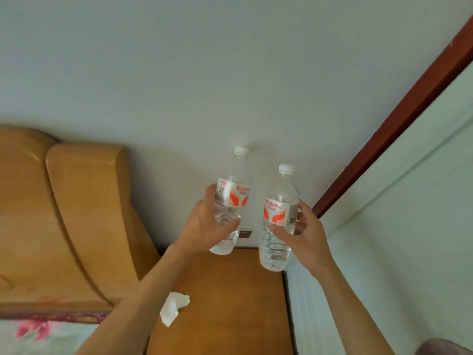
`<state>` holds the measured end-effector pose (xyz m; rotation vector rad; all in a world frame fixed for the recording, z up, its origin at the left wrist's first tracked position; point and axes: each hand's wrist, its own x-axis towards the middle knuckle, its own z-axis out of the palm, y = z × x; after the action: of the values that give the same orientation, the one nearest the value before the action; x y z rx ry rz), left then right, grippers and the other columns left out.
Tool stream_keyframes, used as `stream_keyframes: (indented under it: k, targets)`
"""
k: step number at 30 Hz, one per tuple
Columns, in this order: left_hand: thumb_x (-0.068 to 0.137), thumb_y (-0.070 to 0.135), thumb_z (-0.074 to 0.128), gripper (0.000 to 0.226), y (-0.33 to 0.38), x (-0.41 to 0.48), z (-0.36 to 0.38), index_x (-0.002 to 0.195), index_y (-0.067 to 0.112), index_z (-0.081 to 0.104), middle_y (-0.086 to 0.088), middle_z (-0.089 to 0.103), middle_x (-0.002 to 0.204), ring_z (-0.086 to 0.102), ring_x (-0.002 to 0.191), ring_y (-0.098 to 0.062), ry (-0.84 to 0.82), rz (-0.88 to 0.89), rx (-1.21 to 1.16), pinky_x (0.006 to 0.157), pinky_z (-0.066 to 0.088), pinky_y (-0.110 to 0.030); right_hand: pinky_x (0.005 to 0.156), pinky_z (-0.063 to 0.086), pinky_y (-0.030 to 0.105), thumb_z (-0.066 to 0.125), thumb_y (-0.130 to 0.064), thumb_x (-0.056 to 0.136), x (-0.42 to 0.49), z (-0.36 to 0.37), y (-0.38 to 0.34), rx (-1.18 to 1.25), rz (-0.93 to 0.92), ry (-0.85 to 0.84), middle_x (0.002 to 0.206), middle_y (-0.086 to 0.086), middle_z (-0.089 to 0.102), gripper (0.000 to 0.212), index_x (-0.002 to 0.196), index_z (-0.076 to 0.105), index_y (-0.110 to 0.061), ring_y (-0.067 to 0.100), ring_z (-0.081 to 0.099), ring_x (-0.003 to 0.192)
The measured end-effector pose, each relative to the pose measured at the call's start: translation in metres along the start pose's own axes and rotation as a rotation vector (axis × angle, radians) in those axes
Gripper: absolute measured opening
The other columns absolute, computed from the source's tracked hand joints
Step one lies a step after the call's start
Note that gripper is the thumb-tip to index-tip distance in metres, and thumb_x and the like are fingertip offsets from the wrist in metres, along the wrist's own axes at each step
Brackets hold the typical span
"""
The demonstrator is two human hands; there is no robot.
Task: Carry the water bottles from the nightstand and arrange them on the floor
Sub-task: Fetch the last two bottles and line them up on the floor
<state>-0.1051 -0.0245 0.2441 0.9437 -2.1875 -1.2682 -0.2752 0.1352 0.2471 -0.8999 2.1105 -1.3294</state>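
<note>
While hands (202, 224) (307, 234) hold bottles (234, 193) (276, 213), a tissue (174, 307) lies on the nightstand (230, 303).

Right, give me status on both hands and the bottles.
Left hand grips left bottle. Right hand grips right bottle. Both bottles held over the nightstand, caps on. Crumpled tissue on nightstand, nothing blocking.

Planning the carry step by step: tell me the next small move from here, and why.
Probably turn away from the nightstand and lower both bottles toward the floor, which is out of view. The left hand grips the left bottle, the right hand grips the right bottle; both are capped, roughly upright and apparently lifted clear, and no other bottle shows there.
</note>
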Motion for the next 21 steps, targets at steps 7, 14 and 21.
stream_keyframes:
  k: [7, 14, 21]
  targets:
    - [0.076, 0.027, 0.083, 0.074, 0.045, -0.006, -0.062, 0.135, 0.028, 0.039, 0.011, 0.062, 0.118, 0.065, 0.102, -0.009, 0.136, 0.097, -0.110, 0.081, 0.053, -0.018, 0.077, 0.053, 0.009, 0.085, -0.020, 0.076, 0.011, -0.014, -0.077, 0.110, -0.203, -0.102, 0.117, -0.019, 0.067, 0.067, 0.134, 0.052, -0.027, -0.006, 0.065, 0.104]
    - [0.078, 0.022, 0.081, 0.067, 0.089, -0.020, -0.108, 0.132, 0.028, 0.042, 0.010, 0.063, 0.121, 0.066, 0.106, -0.010, 0.253, 0.171, -0.180, 0.074, 0.055, -0.013, 0.086, 0.060, 0.029, 0.080, -0.023, 0.071, 0.018, -0.014, -0.149, 0.280, -0.351, -0.304, 0.112, -0.009, 0.074, 0.065, 0.131, 0.057, -0.023, 0.015, 0.070, 0.108]
    - [0.070, 0.032, 0.083, 0.072, 0.097, -0.059, -0.144, 0.132, 0.025, 0.046, 0.008, 0.068, 0.118, 0.068, 0.110, -0.017, 0.344, 0.172, -0.190, 0.089, 0.058, -0.035, 0.086, 0.060, 0.032, 0.084, -0.019, 0.068, 0.027, 0.005, -0.187, 0.413, -0.430, -0.448, 0.112, -0.007, 0.075, 0.068, 0.129, 0.054, -0.026, 0.016, 0.071, 0.106]
